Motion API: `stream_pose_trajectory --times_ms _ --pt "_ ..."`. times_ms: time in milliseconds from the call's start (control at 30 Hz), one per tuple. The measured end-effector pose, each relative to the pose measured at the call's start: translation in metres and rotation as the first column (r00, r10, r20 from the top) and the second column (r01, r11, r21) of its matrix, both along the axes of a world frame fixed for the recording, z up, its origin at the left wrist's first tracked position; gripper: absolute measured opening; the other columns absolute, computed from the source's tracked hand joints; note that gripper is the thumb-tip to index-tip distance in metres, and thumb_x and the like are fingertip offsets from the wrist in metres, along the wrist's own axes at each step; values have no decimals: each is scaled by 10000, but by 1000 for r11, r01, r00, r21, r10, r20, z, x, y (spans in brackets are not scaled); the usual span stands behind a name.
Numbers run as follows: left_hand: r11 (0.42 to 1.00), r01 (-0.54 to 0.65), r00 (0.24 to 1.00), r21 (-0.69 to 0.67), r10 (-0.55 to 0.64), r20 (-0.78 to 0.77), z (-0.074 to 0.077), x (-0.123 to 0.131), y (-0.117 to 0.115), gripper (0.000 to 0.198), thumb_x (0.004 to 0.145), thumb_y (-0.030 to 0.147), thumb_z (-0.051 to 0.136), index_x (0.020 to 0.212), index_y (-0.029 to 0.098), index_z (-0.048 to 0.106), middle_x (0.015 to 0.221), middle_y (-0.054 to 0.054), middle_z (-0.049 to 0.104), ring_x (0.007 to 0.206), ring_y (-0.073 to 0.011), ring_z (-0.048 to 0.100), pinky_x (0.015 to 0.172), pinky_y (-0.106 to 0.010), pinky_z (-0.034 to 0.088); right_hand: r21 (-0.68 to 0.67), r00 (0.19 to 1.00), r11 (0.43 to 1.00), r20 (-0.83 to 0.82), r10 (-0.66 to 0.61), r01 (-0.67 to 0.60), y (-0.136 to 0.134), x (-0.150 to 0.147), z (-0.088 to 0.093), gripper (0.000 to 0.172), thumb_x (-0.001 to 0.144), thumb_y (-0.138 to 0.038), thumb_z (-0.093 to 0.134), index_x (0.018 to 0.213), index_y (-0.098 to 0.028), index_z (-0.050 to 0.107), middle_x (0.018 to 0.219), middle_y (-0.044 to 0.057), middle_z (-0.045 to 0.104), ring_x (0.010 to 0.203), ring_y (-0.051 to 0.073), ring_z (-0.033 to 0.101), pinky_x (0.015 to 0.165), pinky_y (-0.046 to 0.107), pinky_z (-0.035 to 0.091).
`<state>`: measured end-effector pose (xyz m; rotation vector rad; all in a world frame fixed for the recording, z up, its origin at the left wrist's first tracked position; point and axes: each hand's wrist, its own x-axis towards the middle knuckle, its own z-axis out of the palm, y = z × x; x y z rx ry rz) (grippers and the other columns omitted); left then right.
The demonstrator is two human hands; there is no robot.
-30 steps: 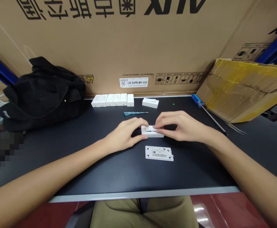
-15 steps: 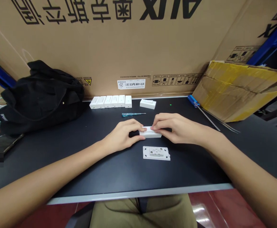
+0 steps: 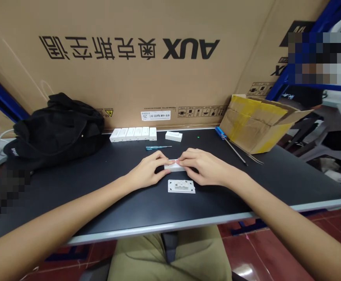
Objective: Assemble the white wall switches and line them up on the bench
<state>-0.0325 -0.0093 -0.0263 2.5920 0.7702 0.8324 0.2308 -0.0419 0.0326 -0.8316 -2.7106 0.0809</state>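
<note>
I have a white plastic block [image 3: 174, 166] held between both hands on the black counter [image 3: 278, 187], out in the middle of its width. My left hand [image 3: 148, 169] is curved over the block's left end, and my right hand [image 3: 201, 171] comes in from the other side, its fingers [image 3: 185, 159] pressed onto the right end and top edge. Together they pinch the block and hide most of it, so I can't make out its details. Just below it, toward me, a white plastic socket plate [image 3: 181, 186] lies flat, apart from both hands.

Farther back, a row of white plastic modules [image 3: 132, 134] sits side by side, with one more white module [image 3: 173, 136] just to their right. A blue-handled voltage tester [image 3: 158, 148] lies in front of them. To the right are a blue-handled screwdriver [image 3: 230, 143] and tweezers [image 3: 254, 159]. A cardboard box with yellow tape [image 3: 251, 125] leans at the back right corner, and I can't see inside it. On the left slumps a black bag [image 3: 59, 128]; its contents are hidden too. Pixelated patches blot out parts of the left and upper right.
</note>
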Motion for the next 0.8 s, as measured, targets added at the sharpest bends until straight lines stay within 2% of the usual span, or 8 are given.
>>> stream_pose_trajectory --times_ms 100,167,267,367,467,633,700,800 --pt "1000 2 1000 7 -2 -1 0 0 0 311 1037 327 627 1320 229 712 1171 -95 680 1089 -226 708 1043 -419 587 -20 1000 1000 0 -9 9 11 5 1 251 996 -202 574 1117 -187 793 1089 100 772 1005 240 694 931 405 558" --pt "1000 5 1000 11 -5 -13 0 -1 -1 307 1040 341 619 1312 228 706 1182 -99 670 1096 -229 702 1042 -418 586 -26 998 998 -20 -62 61 33 18 -1 236 998 -245 609 1153 -218 785 1148 73 780 1080 217 707 973 366 558" --pt "1000 4 999 13 -3 -47 2 -2 -3 308 1046 353 603 1314 224 681 1209 -107 646 1103 -237 689 1042 -428 584 15 945 951 -115 -306 310 81 47 -11 241 1004 -225 601 1179 -149 748 1165 142 763 1066 247 714 995 435 557" --pt "1000 -3 996 2 4 -84 6 -2 -7 329 1059 373 577 1345 225 647 1233 -109 621 1107 -240 677 1032 -435 587 15 866 878 -173 -470 479 121 69 -24 249 1018 -341 659 1166 -147 709 1127 93 741 998 226 713 949 465 577" --pt "1000 -8 991 -20 5 -134 11 -2 -10 346 1082 407 531 1372 242 620 1249 -106 606 1110 -236 666 1020 -432 589 -1 877 889 -163 -452 458 138 66 -30 289 1004 -348 682 1216 -152 693 1168 91 724 974 211 705 932 450 583" --pt "998 -3 981 -63 -9 -193 18 -2 -13 374 1111 439 457 1422 280 590 1304 -102 585 1141 -235 648 989 -426 588 -37 955 960 -100 -278 276 142 26 -27 349 932 -193 681 1277 -159 723 1209 125 727 959 210 705 933 390 575" --pt "998 -3 980 -64 -10 -198 18 -2 -12 376 1117 431 443 1430 286 594 1316 -98 584 1168 -236 633 1007 -430 573 -37 957 962 -92 -273 271 148 10 -26 303 953 -195 667 1245 -156 736 1164 115 731 973 214 701 953 411 567" --pt "998 6 982 -55 -16 -191 18 -3 -11 375 1123 410 435 1426 277 611 1309 -93 599 1204 -237 609 1058 -433 542 -32 945 949 -86 -314 312 162 -10 -27 280 993 -301 689 1233 -159 708 1160 86 721 1029 225 696 958 457 572"
